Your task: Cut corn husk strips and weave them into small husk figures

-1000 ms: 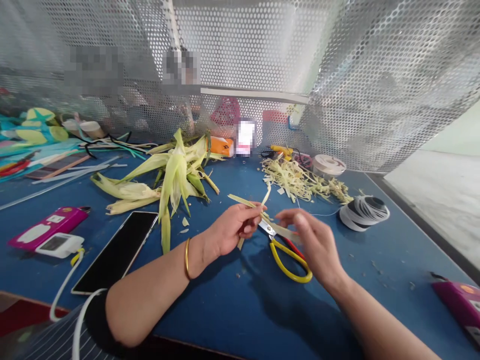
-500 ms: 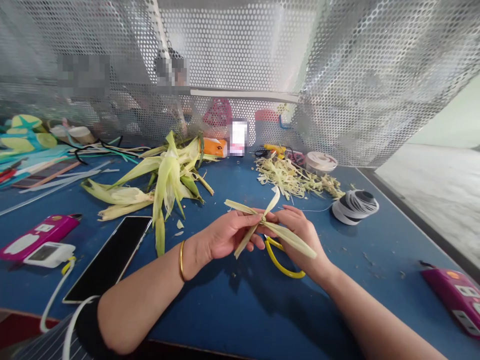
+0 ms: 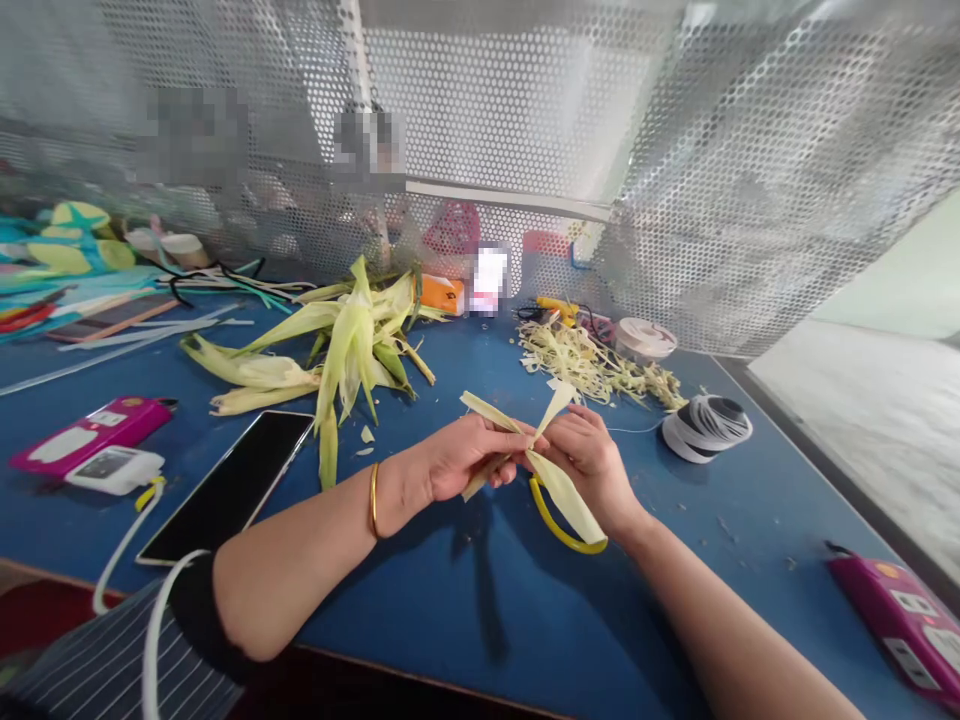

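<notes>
In the middle of the head view, my left hand (image 3: 474, 452) pinches crossed strips of pale corn husk (image 3: 568, 496) where they meet; their ends fan out in several directions. Close against the crossing is my right hand (image 3: 589, 455), its fingers curled. A thin white thread (image 3: 634, 430) runs from the spool of thread (image 3: 706, 428) to this hand and seems held in it; the fingertips are partly hidden. Below the right hand shows a yellow curved handle (image 3: 559, 528), the rest of it covered by hand and husk.
Green corn husks (image 3: 349, 335) lie left of centre, shredded husk (image 3: 566, 355) at the back right. A dark phone (image 3: 232, 480), a magenta power strip (image 3: 94, 435) and another magenta strip (image 3: 896, 620) flank my arms. A perforated screen (image 3: 510, 90) stands behind the blue table (image 3: 420, 620).
My right hand's fingers have curled in more tightly by the crossing. The lower right husk strip has swung downward and leftward. The whole view has shifted slightly.
</notes>
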Motion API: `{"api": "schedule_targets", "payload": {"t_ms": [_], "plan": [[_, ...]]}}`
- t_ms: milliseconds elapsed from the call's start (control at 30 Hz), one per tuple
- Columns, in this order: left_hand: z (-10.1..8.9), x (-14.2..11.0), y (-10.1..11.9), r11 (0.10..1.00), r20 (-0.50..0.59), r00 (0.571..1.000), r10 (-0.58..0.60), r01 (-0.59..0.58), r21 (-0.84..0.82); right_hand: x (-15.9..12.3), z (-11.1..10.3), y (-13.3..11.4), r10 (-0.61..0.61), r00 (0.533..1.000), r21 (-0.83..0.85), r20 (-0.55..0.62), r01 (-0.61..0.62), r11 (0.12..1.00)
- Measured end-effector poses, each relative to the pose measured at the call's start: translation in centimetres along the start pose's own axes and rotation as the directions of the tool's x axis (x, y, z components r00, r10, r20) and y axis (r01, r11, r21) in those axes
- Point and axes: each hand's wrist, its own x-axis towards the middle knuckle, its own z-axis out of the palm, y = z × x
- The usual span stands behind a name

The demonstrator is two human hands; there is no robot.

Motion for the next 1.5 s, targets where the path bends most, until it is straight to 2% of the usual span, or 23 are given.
{"api": "schedule_targets", "payload": {"t_ms": [67, 100, 133, 200, 267, 300, 433, 533, 600, 733, 800, 867, 933, 967, 1033, 1100, 1133, 1200, 1233, 1267, 1333, 1400, 1500], "plan": [[0.1, -0.1, 0.0, 0.996, -0.071, 0.997, 0.018, -0.011, 0.093, 0.0, 0.1, 0.2, 0.085, 0.995, 0.151, 0.058, -0.093, 0.984], [0.1, -0.2, 0.1, 0.99, -0.101, 0.994, 0.034, -0.02, 0.138, 0.0, 0.2, 0.3, 0.146, 0.984, 0.268, 0.098, -0.167, 0.949], [0.2, -0.2, 0.1, 0.983, -0.125, 0.991, 0.048, -0.025, 0.184, 0.0, 0.2, 0.3, 0.211, 0.967, 0.397, 0.144, -0.252, 0.883], [0.5, -0.3, 0.2, 0.962, -0.159, 0.986, 0.056, -0.011, 0.272, -0.1, 0.3, 0.2, 0.328, 0.913, 0.617, 0.24, -0.405, 0.675], [0.7, -0.3, 0.1, 0.942, -0.17, 0.985, 0.033, 0.026, 0.335, -0.2, 0.4, -0.1, 0.419, 0.868, 0.729, 0.267, -0.467, 0.501], [0.9, -0.3, 0.1, 0.933, -0.169, 0.985, 0.02, 0.043, 0.357, -0.2, 0.5, -0.2, 0.459, 0.855, 0.75, 0.24, -0.464, 0.472], [1.1, -0.2, -0.4, 0.899, -0.169, 0.985, 0.035, 0.043, 0.436, -0.3, 1.1, -0.8, 0.535, 0.842, 0.697, 0.069, -0.425, 0.578], [1.0, -0.3, -0.6, 0.879, -0.146, 0.989, 0.021, 0.051, 0.474, -0.2, 1.1, -0.9, 0.556, 0.824, 0.687, 0.108, -0.466, 0.558], [1.0, -0.5, -0.5, 0.869, -0.111, 0.994, -0.013, 0.066, 0.491, 0.0, 0.6, -0.9, 0.546, 0.829, 0.678, 0.126, -0.473, 0.562], [1.6, -0.9, -0.6, 0.81, -0.009, 0.998, -0.069, 0.061, 0.584, 0.4, -0.8, -0.9, 0.487, 0.872, 0.521, 0.046, -0.437, 0.733], [2.2, -1.0, -1.0, 0.764, 0.035, 0.99, -0.133, 0.08, 0.64, 0.4, -1.1, -1.2, 0.446, 0.882, 0.453, 0.152, -0.464, 0.762], [2.7, -1.1, -1.4, 0.726, 0.029, 0.983, -0.184, 0.116, 0.678, 0.2, -0.9, -1.6, 0.402, 0.86, 0.445, 0.314, -0.507, 0.738], [3.0, -1.0, -1.8, 0.708, 0.004, 0.98, -0.201, 0.142, 0.692, 0.0, -0.6, -1.9, 0.382, 0.847, 0.483, 0.37, -0.527, 0.699], [3.0, -0.9, -1.8, 0.706, -0.009, 0.98, -0.201, 0.151, 0.692, -0.1, -0.5, -2.0, 0.387, 0.854, 0.509, 0.348, -0.519, 0.687], [2.8, -0.8, -1.8, 0.719, -0.048, 0.985, -0.168, 0.156, 0.677, -0.2, -0.5, -2.0, 0.413, 0.881, 0.54, 0.231, -0.469, 0.699], [2.5, -0.6, -1.5, 0.759, -0.125, 0.987, -0.1, 0.157, 0.632, -0.3, -0.6, -1.9, 0.418, 0.907, 0.462, 0.061, -0.396, 0.793], [2.4, -0.5, -1.3, 0.791, -0.174, 0.983, -0.063, 0.155, 0.592, -0.4, -0.7, -1.9, 0.378, 0.925, 0.358, -0.043, -0.339, 0.87], [2.1, -0.3, -0.9, 0.861, -0.26, 0.965, -0.01, 0.141, 0.489, -0.6, -0.8, -2.1, 0.163, 0.963, 0.027, -0.215, -0.161, 0.987], [2.0, -0.2, -0.8, 0.894, -0.289, 0.957, 0.0, 0.13, 0.429, -0.7, -0.9, -2.2, 0.011, 0.971, -0.155, -0.24, -0.049, 0.987], [1.9, -0.1, -0.8, 0.924, -0.304, 0.953, 0.004, 0.113, 0.365, -0.7, -0.9, -2.4, -0.132, 0.966, -0.307, -0.222, 0.059, 0.95], [1.8, 0.0, -0.7, 0.971, -0.299, 0.954, 0.003, 0.069, 0.23, -0.9, -0.8, -2.9, -0.308, 0.939, -0.479, -0.15, 0.204, 0.854], [1.7, 0.0, -0.5, 0.995, -0.265, 0.964, 0.008, 0.02, 0.102, -1.0, -0.7, -3.2, -0.351, 0.927, -0.532, -0.135, 0.231, 0.815], [1.6, -0.1, -0.3, 1.0, -0.199, 0.98, 0.012, -0.016, -0.019, -1.1, -0.5, -3.2, -0.316, 0.931, -0.543, -0.185, 0.171, 0.822]]}}
